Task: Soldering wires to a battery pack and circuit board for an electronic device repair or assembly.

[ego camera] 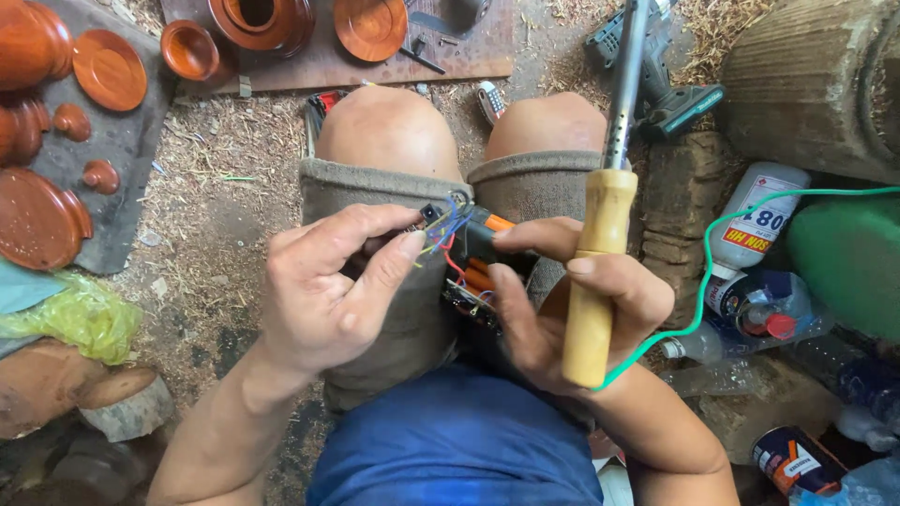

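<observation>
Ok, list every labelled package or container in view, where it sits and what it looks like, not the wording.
White plastic bottle: right of the knees, lying tilted, with a red and yellow label.
Clear bottle: just below the white one, on its side, with a red cap.
Round tin can: bottom right corner, with a dark, orange and white label.
No signs or screens show.

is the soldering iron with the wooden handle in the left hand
No, the right hand holds the soldering iron; the left hand pinches small wires.
</observation>
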